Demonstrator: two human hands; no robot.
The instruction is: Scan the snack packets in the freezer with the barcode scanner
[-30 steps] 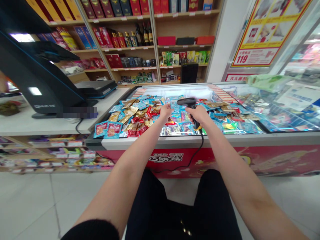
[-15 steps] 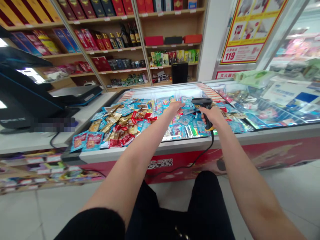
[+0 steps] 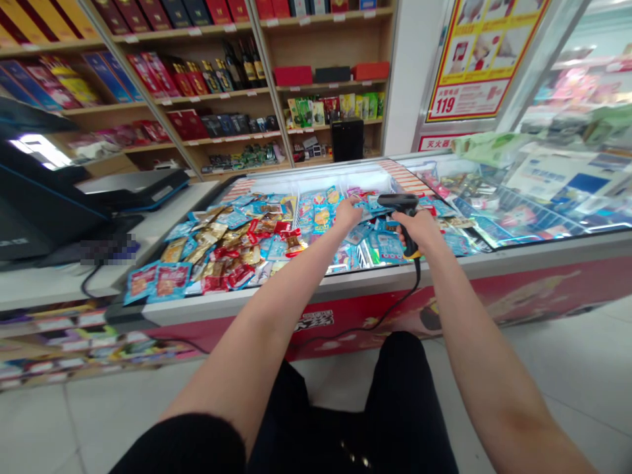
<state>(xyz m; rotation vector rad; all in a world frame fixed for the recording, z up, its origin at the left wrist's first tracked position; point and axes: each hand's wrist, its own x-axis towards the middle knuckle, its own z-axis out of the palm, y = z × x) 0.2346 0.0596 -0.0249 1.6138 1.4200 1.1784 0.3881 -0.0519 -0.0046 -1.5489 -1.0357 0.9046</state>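
In the head view my right hand [image 3: 419, 230] is wrapped round the grip of a black barcode scanner [image 3: 397, 201], held over the glass-sided chest freezer [image 3: 363, 282]. Its head points left, and a black cable hangs from the yellow-trimmed handle. Close by on the left, my left hand [image 3: 348, 214] has its fingers closed on the edge of a blue snack packet [image 3: 372, 207], in front of the scanner's nose. The fingertips are partly hidden. Below both hands lie more blue packets [image 3: 390, 246]. Left of them spreads a heap of gold, red and blue packets [image 3: 232, 247].
A counter [image 3: 170, 205] on the left bears a dark checkout machine [image 3: 44, 191] and a flat scale [image 3: 143, 187]. Shelves with boxes and bottles [image 3: 249, 66] stand behind. A green bag [image 3: 486, 150] and a white-and-blue box [image 3: 567, 174] lie on the freezer's right part.
The view has shifted slightly, so the surroundings sit further left. The blue packet by my left hand now looks flatter. My right hand still holds the barcode scanner.
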